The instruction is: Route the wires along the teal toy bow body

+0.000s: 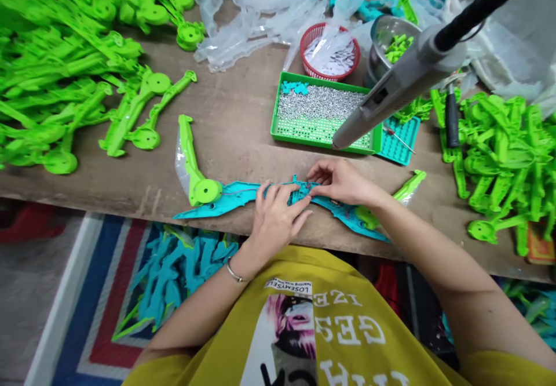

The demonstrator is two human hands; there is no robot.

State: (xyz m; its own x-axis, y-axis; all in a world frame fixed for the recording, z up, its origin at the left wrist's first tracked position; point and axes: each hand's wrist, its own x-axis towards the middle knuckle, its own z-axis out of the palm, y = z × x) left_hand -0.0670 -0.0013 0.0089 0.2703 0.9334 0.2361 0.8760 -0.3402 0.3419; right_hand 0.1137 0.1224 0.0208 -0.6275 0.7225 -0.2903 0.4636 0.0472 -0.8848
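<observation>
A long blue plastic shell (pixel 237 196), shaped like a toy bow half, lies hollow side up along the table's front edge. A thin wire runs in it, and green limbs (pixel 207 190) with clear plastic pieces sit at both ends. My left hand (pixel 275 212) rests over the shell just left of its middle, fingers spread and thumb apart. Just beyond, my right hand (pixel 336 180) bends over the shell's middle with thumb and forefinger pinched. What sits between those fingertips is too small to make out.
Behind the shell stands a green tray (pixel 321 134) of small screws, beside a blue tray (pixel 400 142). A grey power screwdriver (pixel 384 93) hangs above them. Farther back are a red basket (pixel 307 33) and a metal bowl (pixel 377 41). Green parts (pixel 69 79) pile up left and right.
</observation>
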